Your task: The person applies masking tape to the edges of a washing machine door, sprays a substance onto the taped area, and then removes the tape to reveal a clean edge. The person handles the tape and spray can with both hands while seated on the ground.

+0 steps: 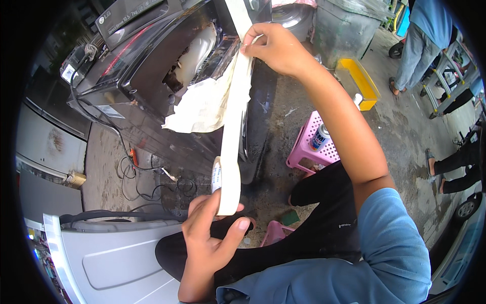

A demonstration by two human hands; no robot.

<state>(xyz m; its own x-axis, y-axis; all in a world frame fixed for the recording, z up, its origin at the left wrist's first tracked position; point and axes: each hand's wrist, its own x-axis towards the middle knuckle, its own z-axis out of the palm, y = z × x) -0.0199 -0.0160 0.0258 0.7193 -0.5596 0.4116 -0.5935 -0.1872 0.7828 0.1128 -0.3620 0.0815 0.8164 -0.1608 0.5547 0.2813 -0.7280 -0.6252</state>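
A roll of cream masking tape (pixel 231 192) sits in my left hand (pixel 208 240), with fingers around its lower end and the thumb spread apart. From the roll a long strip runs up along the edge of a dark appliance casing (pixel 147 83). Higher up, my right hand (pixel 278 48) pinches the strip between thumb and forefinger against that edge. The tape continues past those fingers toward the top. Crumpled pale masking paper (pixel 200 106) hangs beside the strip over the casing. A scuffed white patch (pixel 200 48) shows on the panel behind it.
A pink stool (pixel 301 144) with a spray can (pixel 319 138) stands to my right. Farther off are a yellow bin (pixel 362 83), a grey tub (pixel 347 30) and other people (pixel 422 45). A cable (pixel 129 175) lies on the floor; a white panel (pixel 121 256) is at lower left.
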